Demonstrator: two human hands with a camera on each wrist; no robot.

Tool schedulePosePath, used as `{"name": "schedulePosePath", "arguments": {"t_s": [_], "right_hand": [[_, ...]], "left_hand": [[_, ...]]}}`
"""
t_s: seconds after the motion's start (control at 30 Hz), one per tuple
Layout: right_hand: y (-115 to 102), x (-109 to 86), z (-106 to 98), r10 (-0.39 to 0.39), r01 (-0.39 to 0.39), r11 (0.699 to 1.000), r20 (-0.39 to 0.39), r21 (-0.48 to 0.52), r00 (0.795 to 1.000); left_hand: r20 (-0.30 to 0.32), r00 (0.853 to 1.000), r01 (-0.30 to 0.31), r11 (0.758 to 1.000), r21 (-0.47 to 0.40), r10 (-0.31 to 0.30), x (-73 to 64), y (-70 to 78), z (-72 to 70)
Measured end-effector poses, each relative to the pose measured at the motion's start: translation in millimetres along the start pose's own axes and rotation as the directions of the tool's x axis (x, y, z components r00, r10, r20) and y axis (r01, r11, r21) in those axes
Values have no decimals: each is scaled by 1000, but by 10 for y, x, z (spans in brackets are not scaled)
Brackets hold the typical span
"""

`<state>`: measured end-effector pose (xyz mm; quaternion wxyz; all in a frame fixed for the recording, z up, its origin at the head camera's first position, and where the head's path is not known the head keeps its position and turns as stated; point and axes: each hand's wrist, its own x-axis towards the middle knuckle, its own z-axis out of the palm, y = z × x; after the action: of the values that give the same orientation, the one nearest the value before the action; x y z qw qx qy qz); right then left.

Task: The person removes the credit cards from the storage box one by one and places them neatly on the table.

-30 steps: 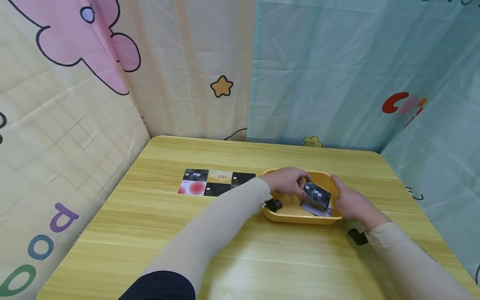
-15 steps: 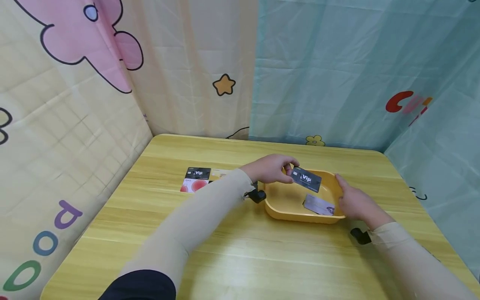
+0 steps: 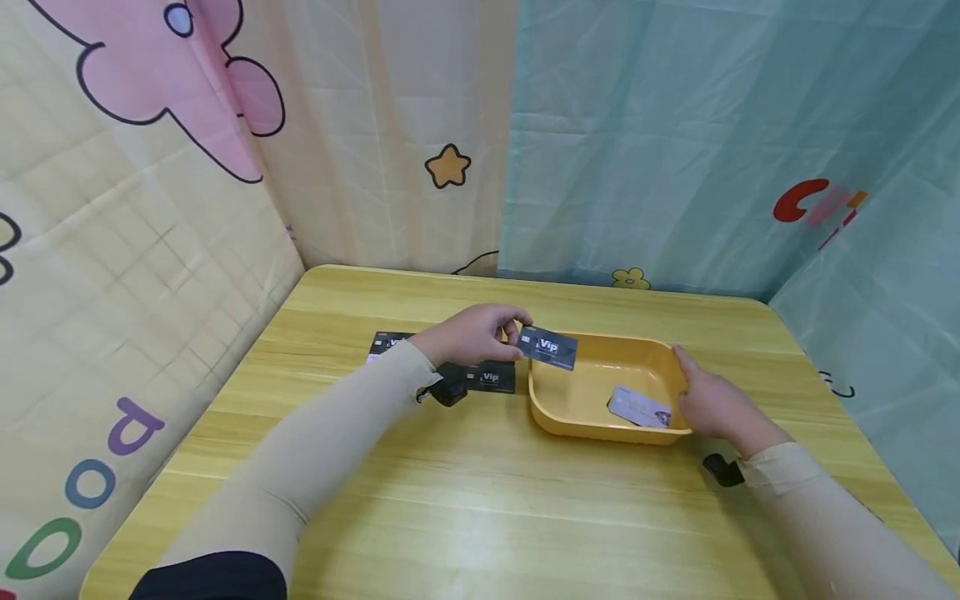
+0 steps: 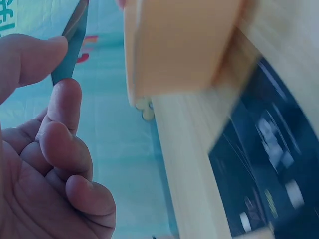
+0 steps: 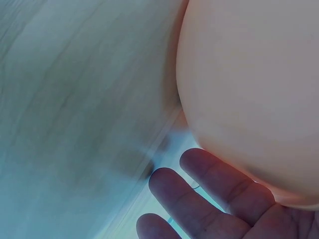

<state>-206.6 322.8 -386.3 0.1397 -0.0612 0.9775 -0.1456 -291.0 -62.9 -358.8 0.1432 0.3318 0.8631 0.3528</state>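
My left hand point(image 3: 480, 336) pinches a dark bank-style card point(image 3: 548, 347) marked "Vip" by its left end, over the left rim of a yellow plastic tray point(image 3: 537, 408). Seen edge-on in the left wrist view, the card point(image 4: 75, 47) lies between thumb and index finger, the other fingers loosely bent. At the tray's right end my right hand point(image 3: 716, 406) holds the rim. In the right wrist view several fingers point(image 5: 214, 179) lie outside the tray wall point(image 5: 249, 89); the thumb is hidden. A pale lilac card point(image 3: 639, 407) lies inside the tray, toward its right.
Cards lie in neat rows on the wooden table point(image 3: 450, 492) left of the tray, partly covered by my left arm; a black "Vip" card point(image 3: 491, 377) is the rightmost visible. Another dark card point(image 3: 387, 340) shows at their left end. Printed curtains point(image 3: 390, 150) stand behind the table.
My left hand has lifted the dark "Vip" card out of the tray and carried it left, uncovering the lilac card. The right hand has stayed at the rim.
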Motion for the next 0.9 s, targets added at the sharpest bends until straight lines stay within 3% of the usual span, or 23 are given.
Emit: {"name": "schedulePosePath", "arguments": {"t_s": [0.3, 0.53, 0.9], "right_hand": [[3, 8, -8, 21, -21, 1000, 10, -5, 1000], [3, 9, -14, 32, -32, 999, 17, 6, 999], [-7, 15, -23, 18, -18, 1000, 16, 4, 1000]], "left_hand": [[-34, 997, 72, 995, -69, -75, -436, -269, -128], [-13, 994, 104, 993, -57, -105, -724, -424, -69], [57, 981, 186, 982, 32, -188, -831, -580, 167]]}}
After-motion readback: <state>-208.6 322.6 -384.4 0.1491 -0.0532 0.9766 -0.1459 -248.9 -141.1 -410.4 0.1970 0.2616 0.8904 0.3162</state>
